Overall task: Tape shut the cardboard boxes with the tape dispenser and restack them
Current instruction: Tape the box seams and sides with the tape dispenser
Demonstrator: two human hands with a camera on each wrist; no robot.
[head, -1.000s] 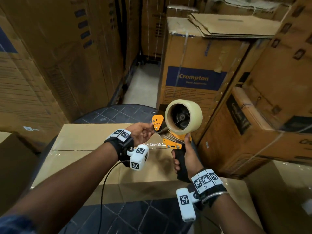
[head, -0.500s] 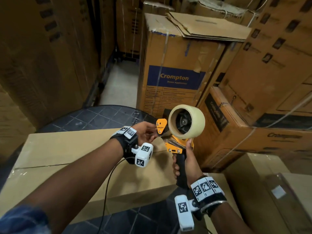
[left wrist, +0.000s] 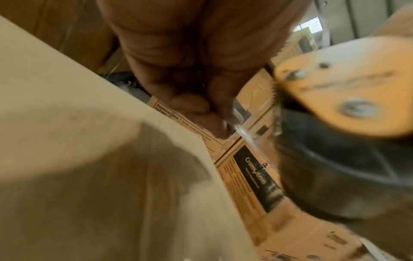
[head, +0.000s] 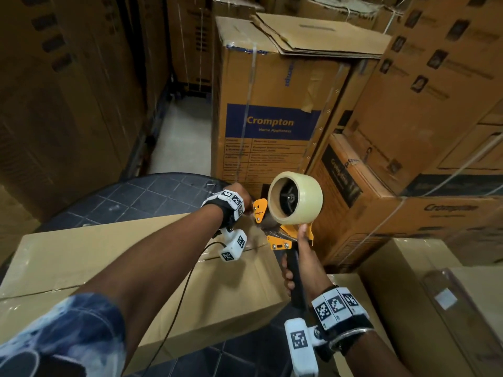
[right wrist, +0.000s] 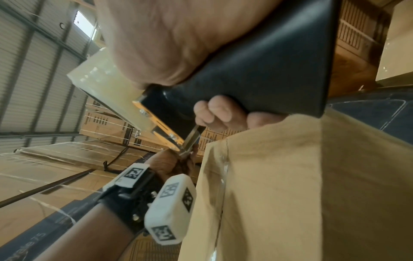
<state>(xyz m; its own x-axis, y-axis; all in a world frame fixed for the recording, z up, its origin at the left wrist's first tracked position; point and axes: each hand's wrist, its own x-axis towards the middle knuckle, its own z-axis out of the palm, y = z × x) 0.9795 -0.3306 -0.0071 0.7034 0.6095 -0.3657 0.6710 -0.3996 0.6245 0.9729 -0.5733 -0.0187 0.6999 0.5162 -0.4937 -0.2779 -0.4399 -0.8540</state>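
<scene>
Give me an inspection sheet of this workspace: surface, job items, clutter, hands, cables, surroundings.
Surface: dark tiled table, mostly covered by the box.
Job's things: plain cardboard box lying flat, clear tape along its top seam; orange tape dispenser with a near-full tape roll, held above the box's far right corner.
Clutter: nothing seen.
Grips: right hand grips the dispenser's black handle; left hand pinches the clear tape end at the dispenser's front.
Cables: black cable hanging from the left wrist camera across the box.
Surroundings: stacked printed cartons close behind and to both sides; more plain boxes at the right.
</scene>
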